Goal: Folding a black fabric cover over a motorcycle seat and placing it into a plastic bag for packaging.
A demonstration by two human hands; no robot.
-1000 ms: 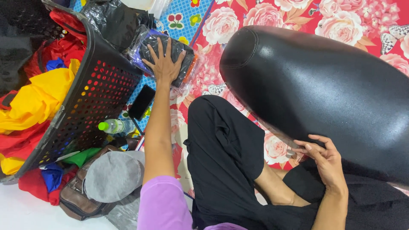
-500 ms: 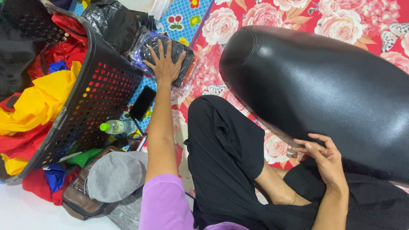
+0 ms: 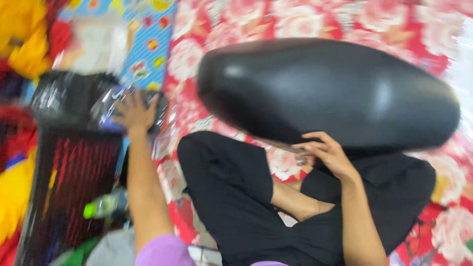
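The left hand is seen stretched out ahead with its fingers spread flat on a crinkled clear plastic package holding something dark; the grip is open, pressed on the package rather than closed round it. The package lies under the palm, just beside a black perforated basket and below a blue patterned mat. The right hand is held against the lower edge of a large black padded seat, its fingers curled at the rim; whether anything small is pinched in that grip cannot be told because of blur. The seat is smooth, glossy and rounded, tapering towards one end, and is rested across the person's black-trousered legs above a red floral cloth. A clear bottle with a green cap is seen lying near the left forearm, close to the basket. Yellow and red clothes are heaped at the left edge.
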